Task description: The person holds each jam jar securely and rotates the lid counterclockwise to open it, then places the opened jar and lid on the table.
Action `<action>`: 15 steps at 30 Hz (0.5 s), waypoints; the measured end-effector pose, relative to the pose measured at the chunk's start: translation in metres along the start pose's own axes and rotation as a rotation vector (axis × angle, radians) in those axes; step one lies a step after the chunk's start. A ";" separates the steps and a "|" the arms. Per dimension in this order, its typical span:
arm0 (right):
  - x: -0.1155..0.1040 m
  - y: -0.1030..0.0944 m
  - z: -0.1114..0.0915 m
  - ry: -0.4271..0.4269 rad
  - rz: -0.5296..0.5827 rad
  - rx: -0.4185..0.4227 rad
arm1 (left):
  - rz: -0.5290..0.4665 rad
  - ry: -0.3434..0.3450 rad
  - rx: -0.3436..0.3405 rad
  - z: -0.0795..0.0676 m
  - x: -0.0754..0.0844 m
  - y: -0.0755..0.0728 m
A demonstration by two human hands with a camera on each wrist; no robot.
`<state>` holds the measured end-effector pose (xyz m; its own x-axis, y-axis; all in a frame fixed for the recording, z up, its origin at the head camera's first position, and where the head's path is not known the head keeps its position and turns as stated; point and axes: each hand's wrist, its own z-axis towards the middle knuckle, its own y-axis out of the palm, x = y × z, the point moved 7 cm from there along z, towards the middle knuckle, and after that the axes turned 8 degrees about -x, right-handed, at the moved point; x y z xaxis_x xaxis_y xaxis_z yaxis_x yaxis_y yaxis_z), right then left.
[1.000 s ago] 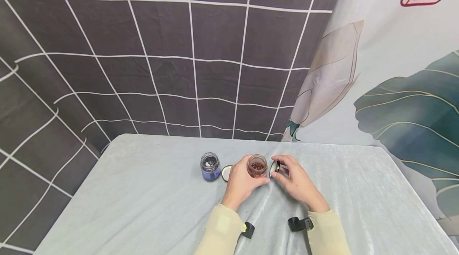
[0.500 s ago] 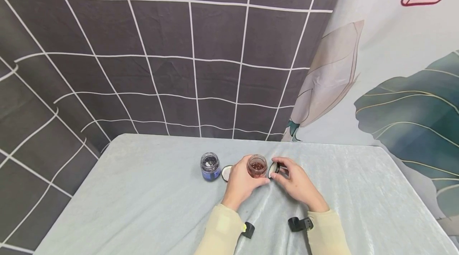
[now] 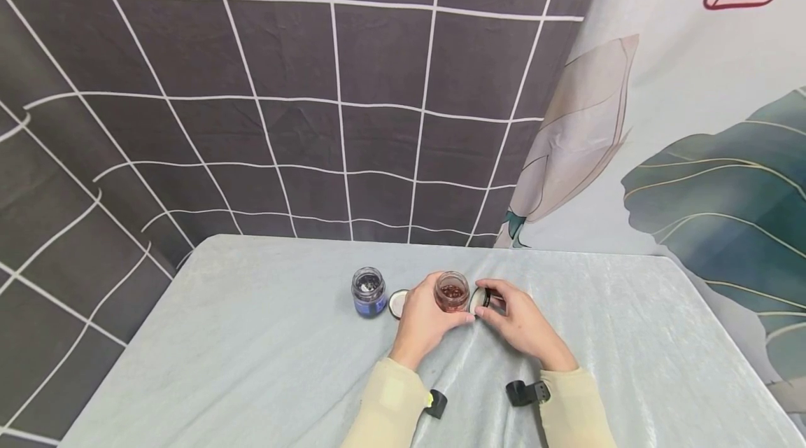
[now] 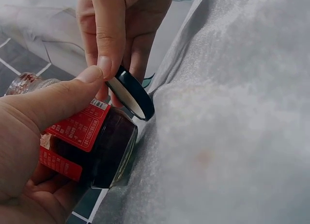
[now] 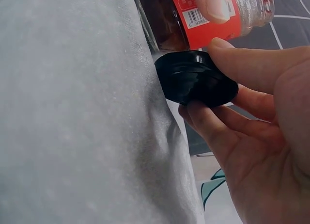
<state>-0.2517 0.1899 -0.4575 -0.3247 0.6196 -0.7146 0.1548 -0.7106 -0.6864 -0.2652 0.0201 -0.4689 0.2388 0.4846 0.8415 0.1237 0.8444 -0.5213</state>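
My left hand [image 3: 423, 318] grips an open glass jar [image 3: 452, 291] with a red label and dark red contents. Thumb and fingers wrap round its side, and the jar's barcode shows in both wrist views. Just to the right, my right hand [image 3: 520, 317] pinches a black lid [image 5: 193, 77] at its edge between thumb and fingertips. The lid [image 4: 131, 94] stands tilted on edge beside the jar's lower part, its pale inside turned toward the jar. My two thumbs are close together in the left wrist view.
An open jar [image 3: 369, 297] with a blue label and dark contents stands left of my left hand. Between them lies another lid [image 3: 397, 304], white inside up. A pale cloth covers the table [image 3: 252, 350]; a dark gridded curtain [image 3: 283, 119] hangs behind it.
The lid in my right hand has shifted slightly left toward the jar and turned, so more of its white inside shows. My left hand and the jar stay in place.
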 end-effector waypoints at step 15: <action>0.007 -0.004 -0.001 0.037 0.032 -0.042 | 0.007 0.003 -0.008 -0.001 0.001 0.002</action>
<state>-0.2533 0.1974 -0.4598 -0.2842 0.6090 -0.7405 0.2037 -0.7164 -0.6673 -0.2643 0.0220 -0.4694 0.2424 0.4901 0.8373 0.1296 0.8390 -0.5285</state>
